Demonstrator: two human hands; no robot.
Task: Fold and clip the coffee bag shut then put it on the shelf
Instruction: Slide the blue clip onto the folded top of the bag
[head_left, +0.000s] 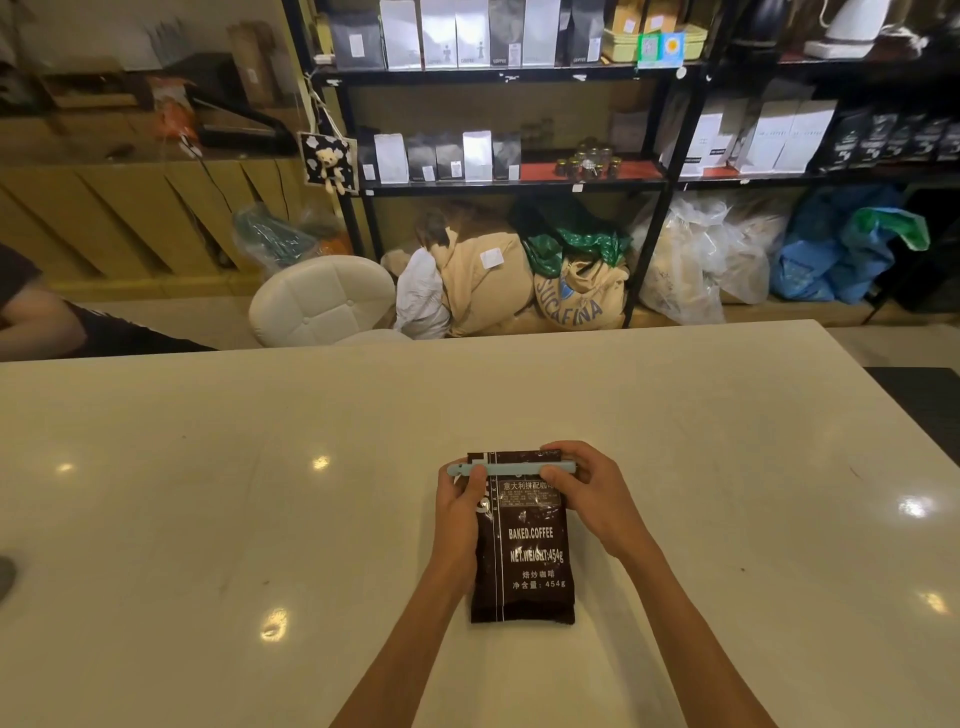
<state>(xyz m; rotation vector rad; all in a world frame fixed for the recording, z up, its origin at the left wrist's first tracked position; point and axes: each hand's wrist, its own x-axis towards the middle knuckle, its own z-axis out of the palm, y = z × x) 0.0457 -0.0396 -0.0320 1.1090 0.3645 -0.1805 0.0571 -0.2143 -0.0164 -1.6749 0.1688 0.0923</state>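
Observation:
A dark brown coffee bag (524, 551) with white lettering lies flat on the pale table (260, 493), its top end pointing away from me. A long light-blue clip (511, 469) lies across the bag's top end. My left hand (460, 514) grips the clip's left end and the bag's left edge. My right hand (587, 493) pinches the clip's right end, thumb under and fingers over it. The black shelf (519, 184) stands beyond the table, stocked with bags.
A white padded stool (322, 299) stands past the table's far edge. Sacks and plastic bags (571, 275) are piled under the shelf. Another person's arm (36, 317) shows at the left. Jars (587, 161) stand on the middle shelf board.

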